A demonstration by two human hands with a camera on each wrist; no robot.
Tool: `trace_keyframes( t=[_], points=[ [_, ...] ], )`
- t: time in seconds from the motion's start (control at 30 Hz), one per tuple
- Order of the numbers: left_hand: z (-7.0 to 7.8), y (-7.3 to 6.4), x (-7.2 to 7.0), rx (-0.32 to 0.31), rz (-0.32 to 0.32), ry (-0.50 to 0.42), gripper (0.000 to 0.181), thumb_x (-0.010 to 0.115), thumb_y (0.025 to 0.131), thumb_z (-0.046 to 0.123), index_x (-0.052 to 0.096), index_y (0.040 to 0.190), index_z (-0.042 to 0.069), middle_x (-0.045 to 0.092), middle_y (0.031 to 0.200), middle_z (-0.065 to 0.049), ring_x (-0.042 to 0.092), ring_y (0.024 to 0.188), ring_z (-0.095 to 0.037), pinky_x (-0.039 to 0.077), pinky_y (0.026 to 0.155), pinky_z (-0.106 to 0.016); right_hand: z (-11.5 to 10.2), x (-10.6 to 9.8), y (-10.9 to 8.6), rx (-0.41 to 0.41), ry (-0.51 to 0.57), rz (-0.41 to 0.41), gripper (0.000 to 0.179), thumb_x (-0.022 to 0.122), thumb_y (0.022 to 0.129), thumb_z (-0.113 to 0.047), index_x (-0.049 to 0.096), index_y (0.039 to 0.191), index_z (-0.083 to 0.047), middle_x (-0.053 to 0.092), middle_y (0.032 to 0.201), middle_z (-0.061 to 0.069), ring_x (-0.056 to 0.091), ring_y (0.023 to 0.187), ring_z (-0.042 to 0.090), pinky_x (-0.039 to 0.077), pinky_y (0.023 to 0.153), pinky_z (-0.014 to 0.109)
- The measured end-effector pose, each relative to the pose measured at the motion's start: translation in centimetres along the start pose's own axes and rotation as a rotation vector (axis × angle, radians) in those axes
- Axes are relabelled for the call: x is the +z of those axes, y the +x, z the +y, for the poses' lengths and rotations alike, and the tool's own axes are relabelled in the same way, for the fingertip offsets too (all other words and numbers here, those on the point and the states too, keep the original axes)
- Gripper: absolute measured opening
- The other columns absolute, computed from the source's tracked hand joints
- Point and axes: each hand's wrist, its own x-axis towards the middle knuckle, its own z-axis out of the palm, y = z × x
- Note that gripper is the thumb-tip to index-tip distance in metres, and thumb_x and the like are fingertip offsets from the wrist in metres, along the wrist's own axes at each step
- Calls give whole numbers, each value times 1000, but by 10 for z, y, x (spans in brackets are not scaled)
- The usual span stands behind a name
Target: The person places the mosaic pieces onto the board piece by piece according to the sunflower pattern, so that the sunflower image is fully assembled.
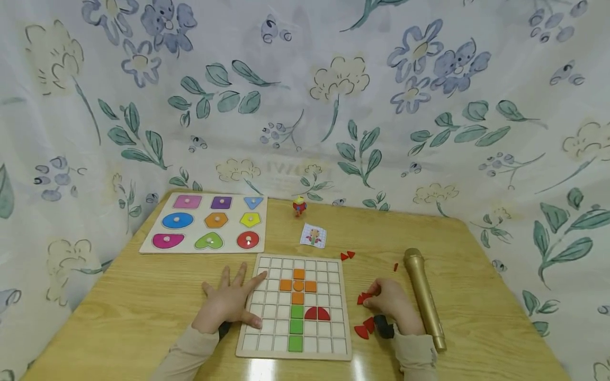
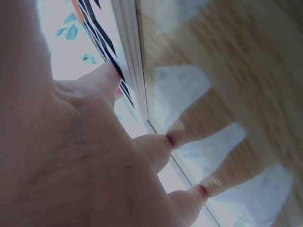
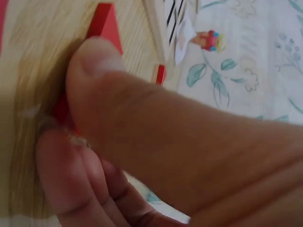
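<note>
My left hand (image 1: 227,302) lies with fingers spread across the left edge of a wooden grid board (image 1: 325,346); its thumb and index finger reach onto the board. On the grid, orange pieces (image 1: 298,274) form a cross around an orange disc, above a column of green squares (image 1: 296,326). Two red quarter-circles (image 1: 323,314) sit side by side, right of the column. Beyond the board's right edge, my right hand (image 1: 392,300) pinches a small red piece (image 3: 61,109) between thumb and fingers, low over the table. Another red piece (image 3: 105,21) shows just past the thumb.
Loose red pieces (image 1: 361,332) lie near my right wrist, with more red triangles (image 1: 350,254) by the board's upper right corner. A gold microphone (image 1: 425,299) lies at right. Behind are a pattern card (image 1: 313,236), a toy figure (image 1: 299,206) and a shape puzzle (image 1: 190,246).
</note>
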Motion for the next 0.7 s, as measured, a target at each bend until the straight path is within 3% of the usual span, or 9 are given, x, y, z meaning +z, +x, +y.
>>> trace_keyframes(
  t=[0.43, 0.6, 0.7],
  points=[
    [1, 1, 0, 0, -5, -11, 110, 83, 57, 59, 33, 151, 28, 14, 159, -28, 7, 139, -64, 8, 86, -91, -4, 0, 1, -31, -5, 14, 16, 78, 75, -4, 64, 84, -4, 60, 75, 4, 51, 68, 14, 42, 60, 26],
    [0, 3, 1, 7, -8, -9, 111, 82, 56, 60, 33, 151, 28, 13, 159, -28, 6, 139, -64, 8, 86, -91, -6, -2, 2, -68, 78, 59, 12, 76, 79, -5, 66, 85, -6, 68, 77, 4, 58, 66, 12, 47, 60, 26],
    [-2, 2, 0, 1, -9, -10, 111, 82, 56, 59, 33, 151, 28, 13, 159, -28, 6, 139, -64, 8, 86, -91, -14, -1, 2, -100, 183, -19, 7, 71, 85, -5, 68, 91, -4, 72, 79, 9, 64, 64, 13, 53, 59, 27]
  ],
)
